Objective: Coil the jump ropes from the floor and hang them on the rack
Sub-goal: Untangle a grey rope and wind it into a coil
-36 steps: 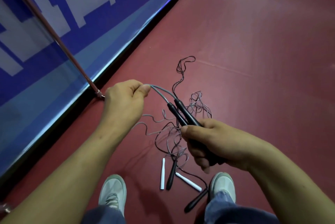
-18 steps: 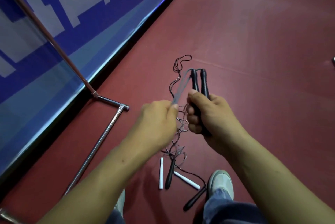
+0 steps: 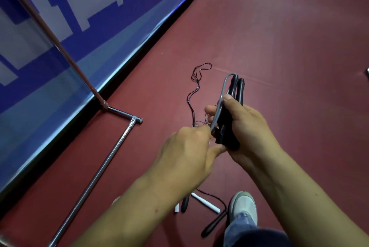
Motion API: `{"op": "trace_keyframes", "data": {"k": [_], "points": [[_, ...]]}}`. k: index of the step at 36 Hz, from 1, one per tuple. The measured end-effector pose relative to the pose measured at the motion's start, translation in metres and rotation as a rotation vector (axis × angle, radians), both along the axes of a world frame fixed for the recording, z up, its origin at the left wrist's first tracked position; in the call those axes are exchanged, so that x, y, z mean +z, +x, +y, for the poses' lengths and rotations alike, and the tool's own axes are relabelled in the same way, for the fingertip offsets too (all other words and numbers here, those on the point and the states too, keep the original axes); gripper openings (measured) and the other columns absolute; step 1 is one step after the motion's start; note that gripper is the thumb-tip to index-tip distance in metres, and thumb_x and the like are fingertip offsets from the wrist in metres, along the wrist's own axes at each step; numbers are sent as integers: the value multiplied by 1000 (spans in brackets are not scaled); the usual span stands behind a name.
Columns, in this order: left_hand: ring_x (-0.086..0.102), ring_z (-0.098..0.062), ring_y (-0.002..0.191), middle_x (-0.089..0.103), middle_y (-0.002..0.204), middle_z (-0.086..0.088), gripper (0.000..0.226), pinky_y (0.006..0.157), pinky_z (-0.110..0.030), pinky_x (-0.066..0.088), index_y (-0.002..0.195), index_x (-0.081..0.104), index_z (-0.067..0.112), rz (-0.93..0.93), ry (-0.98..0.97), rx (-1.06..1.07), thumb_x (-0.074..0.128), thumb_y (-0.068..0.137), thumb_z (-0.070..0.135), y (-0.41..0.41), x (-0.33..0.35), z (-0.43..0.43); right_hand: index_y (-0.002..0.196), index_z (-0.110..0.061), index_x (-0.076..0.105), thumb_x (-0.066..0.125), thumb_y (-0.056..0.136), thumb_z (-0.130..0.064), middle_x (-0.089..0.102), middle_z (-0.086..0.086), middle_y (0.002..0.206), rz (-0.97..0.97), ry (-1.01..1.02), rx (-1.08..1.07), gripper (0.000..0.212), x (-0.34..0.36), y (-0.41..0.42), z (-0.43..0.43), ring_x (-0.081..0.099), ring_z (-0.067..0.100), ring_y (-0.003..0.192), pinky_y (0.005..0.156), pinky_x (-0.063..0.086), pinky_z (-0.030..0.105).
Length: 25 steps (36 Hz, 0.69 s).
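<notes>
Left hand [image 3: 187, 153], out by chrome rack upright [image 3: 65, 53] a second ago, now drawn in against right hand [image 3: 243, 127], pinching thin grey cord [image 3: 220, 99]. First coil being laid along handles, likely. Right grip closed round pair of slim black jump-rope handles [image 3: 235, 91]; long axis pointing away, tips up. Remaining black and white ropes [image 3: 195, 87] tangled on dark red floor [image 3: 289, 47] below.

Single head view, worn high, tilted forward and down, close over both hands at centre. Red floor [image 3: 279, 47] fills 1–5 o'clock; blue banner [image 3: 60, 27] at 10 o'clock.
</notes>
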<state>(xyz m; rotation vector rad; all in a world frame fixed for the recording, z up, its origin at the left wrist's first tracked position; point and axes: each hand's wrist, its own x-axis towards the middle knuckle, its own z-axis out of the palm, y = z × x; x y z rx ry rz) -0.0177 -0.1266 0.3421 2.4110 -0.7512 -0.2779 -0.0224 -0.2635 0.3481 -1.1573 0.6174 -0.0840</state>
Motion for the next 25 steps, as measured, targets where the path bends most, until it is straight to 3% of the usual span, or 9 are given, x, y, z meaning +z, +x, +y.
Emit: {"op": "trace_keyframes", "data": {"k": [5, 8, 10, 14, 17, 19, 22, 25], "points": [[62, -35, 81, 65, 81, -2, 33, 61, -37, 36, 84, 46, 23, -161, -25, -25, 48, 98, 54, 0, 1, 2, 101, -8, 58, 51, 106, -24, 59, 3, 65, -52, 210, -25, 18, 0, 5, 4, 71, 21, 72, 64, 55, 35], [63, -35, 72, 65, 77, -2, 30, 56, -36, 36, 83, 53, 20, -244, -43, -56, 53, 98, 47, -1, -3, 2, 98, -10, 59, 50, 106, -23, 54, 1, 64, -58, 271, -23, 18, 1, 5, 7, 69, 19, 70, 79, 50, 38], [62, -35, 64, 64, 69, -1, 31, 52, -32, 30, 76, 46, 23, -289, -32, -56, 59, 96, 43, -2, -6, 3, 97, -11, 60, 51, 105, -22, 53, 1, 64, -66, 310, -10, 17, 1, 4, 10, 67, 18, 66, 83, 48, 41], [61, -37, 63, 64, 69, -3, 36, 53, -32, 28, 75, 33, 28, -319, -18, -44, 62, 94, 39, -3, -6, 2, 100, -12, 57, 51, 106, -23, 51, 0, 66, -84, 327, 50, 13, -1, 0, 12, 61, 18, 60, 67, 49, 36], [62, -37, 78, 65, 83, -3, 28, 60, -38, 40, 82, 38, 25, -234, -34, -79, 50, 99, 44, -2, -5, 5, 96, -13, 53, 51, 105, -23, 51, 0, 66, -73, 292, 61, 14, 1, 0, 11, 58, 17, 57, 63, 46, 35], [61, -32, 74, 62, 79, 0, 28, 63, -41, 47, 83, 41, 24, -191, -76, -118, 47, 95, 48, -3, -1, 7, 96, -13, 52, 53, 104, -23, 53, 0, 66, -73, 269, 56, 13, 2, 0, 11, 58, 17, 55, 64, 48, 38], [56, -24, 68, 55, 71, 5, 36, 60, -37, 41, 85, 46, 25, -162, -102, -149, 47, 87, 61, -3, 4, 8, 93, -11, 52, 52, 105, -23, 55, 1, 66, -87, 231, 39, 17, 2, 1, 11, 61, 19, 57, 72, 51, 43], [60, -31, 70, 61, 73, -1, 49, 58, -35, 33, 85, 51, 20, -234, -94, -141, 38, 88, 67, 4, 2, 8, 95, -12, 52, 51, 105, -24, 54, 1, 66, -101, 315, 36, 15, 4, -1, 12, 64, 22, 63, 68, 53, 40]]}}
